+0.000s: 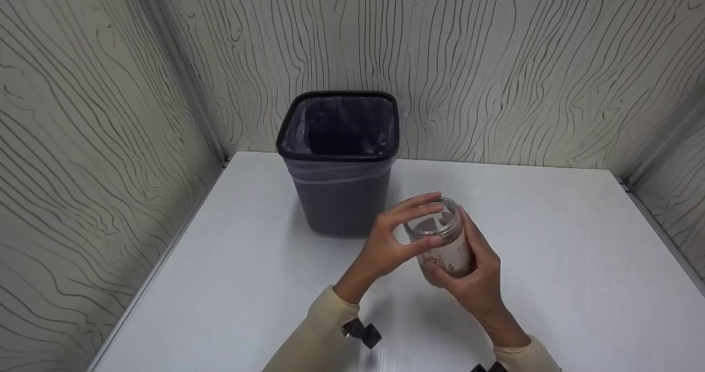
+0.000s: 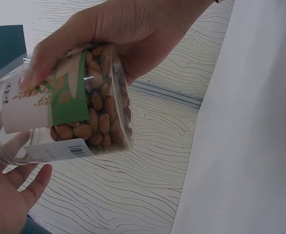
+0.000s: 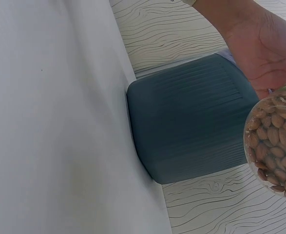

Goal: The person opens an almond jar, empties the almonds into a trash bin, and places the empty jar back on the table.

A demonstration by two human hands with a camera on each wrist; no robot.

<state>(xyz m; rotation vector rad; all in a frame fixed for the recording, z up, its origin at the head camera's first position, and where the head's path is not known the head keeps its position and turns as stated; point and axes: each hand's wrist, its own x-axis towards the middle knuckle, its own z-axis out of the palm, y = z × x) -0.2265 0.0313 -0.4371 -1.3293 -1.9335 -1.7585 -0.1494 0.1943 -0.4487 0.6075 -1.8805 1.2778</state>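
Observation:
A clear jar of almonds [image 1: 455, 253] is held tilted above the table, with its top towards the bin. My right hand [image 1: 480, 281] grips the jar body from the right, thumb across the printed label. The left hand [image 1: 386, 244] spans the clear rim, with its thumb on the near side and its fingers at the far side. The left wrist view shows almonds [image 2: 96, 109] packed towards the base, above a green and pale label [image 2: 67, 100]. Whether a clear lid sits on the rim, I cannot tell.
A dark bin [image 1: 341, 201] with a clear plastic liner [image 1: 314, 171] stands behind the hands, slightly left, on the white table [image 1: 220, 284]. Wood-grain patterned panels [image 1: 468, 58] enclose the back and sides.

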